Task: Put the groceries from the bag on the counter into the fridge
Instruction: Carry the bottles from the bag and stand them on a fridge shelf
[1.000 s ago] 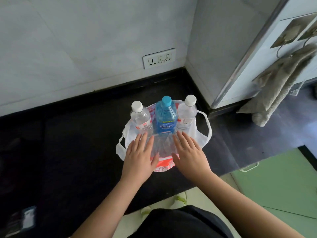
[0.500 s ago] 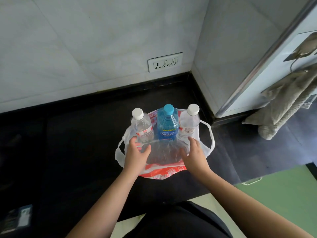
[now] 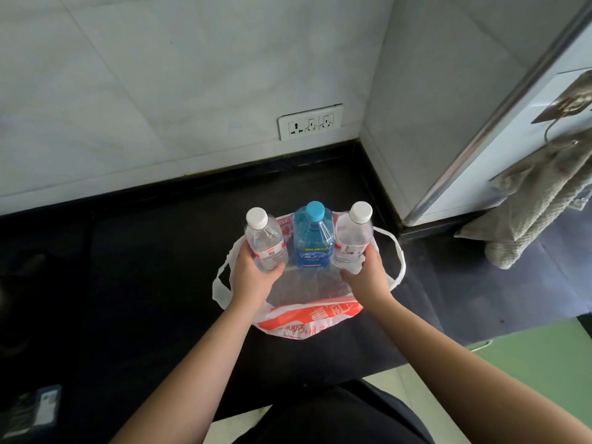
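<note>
Head view: black worktop (image 3: 144,283) w/ a white plastic bag (image 3: 307,318), red print on its near side, lying opened flat in the corner by the tiled wall (image 3: 160,91). Three bottles stand upright on the bag in a row, close together. Left: clear water bottle w/ white cap (image 3: 266,245), red-and-white label. Middle: blue bottle w/ blue cap (image 3: 313,238), blue label. Right: second clear bottle w/ white cap (image 3: 352,238), label w/ red strip.

Left hand (image 3: 253,274) is wrapped round the lower part of the left clear bottle, thumb at the front, fingers curled behind. Right hand (image 3: 368,274) is wrapped round the lower part of the right clear bottle in the same way. Blue bottle sits between them, touched by neither hand as far as visible. Can't tell if the two held bottles are lifted off the bag or resting on it.

Bag handles loop out to the left and right sides. Wall has a white triple socket (image 3: 310,122) just above the worktop's back edge. To the right, a white panel w/ metal edge (image 3: 499,123), poss. the fridge side; a beige towel (image 3: 538,200) hangs from a hook on it. Green floor (image 3: 541,363) at lower right.
</note>
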